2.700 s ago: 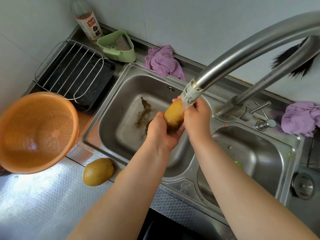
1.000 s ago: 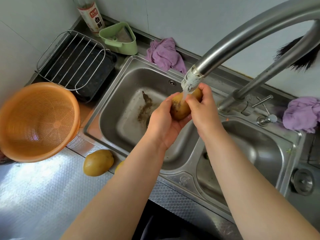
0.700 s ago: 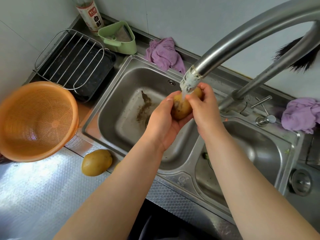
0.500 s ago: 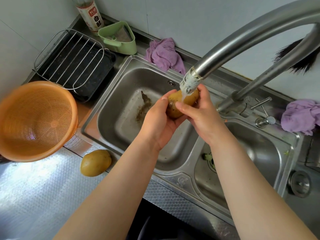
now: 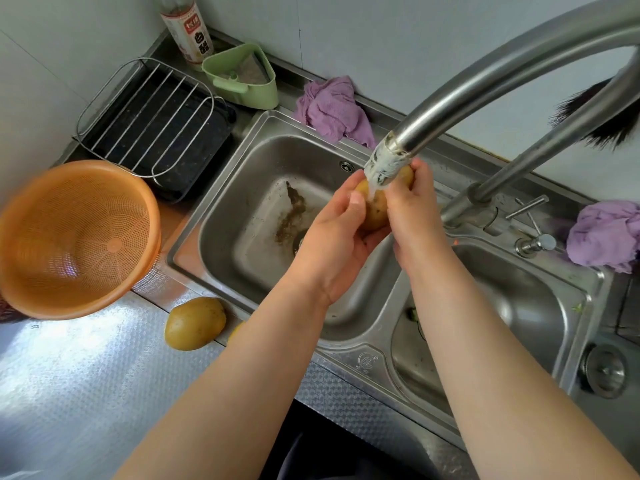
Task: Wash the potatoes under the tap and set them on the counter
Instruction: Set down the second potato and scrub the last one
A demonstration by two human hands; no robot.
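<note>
Near edge: one washed yellow-brown potato (image 5: 195,323) lying on the embossed steel counter (image 5: 86,382), just beside the steel double sink (image 5: 367,362). Over the left basin: left hand (image 5: 334,242) and right hand (image 5: 414,211) both curled around a second yellow potato (image 5: 375,211), directly under the curved steel tap (image 5: 485,81), water running onto it.

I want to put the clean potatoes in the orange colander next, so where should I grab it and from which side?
Take the orange colander by its near rim, a judgement from its pose: it sits tilted with the opening facing up and toward the sink. Come from the counter side, fingers inside the mesh wall, thumb outside. Both hands now hold a potato, so free one first.
</note>
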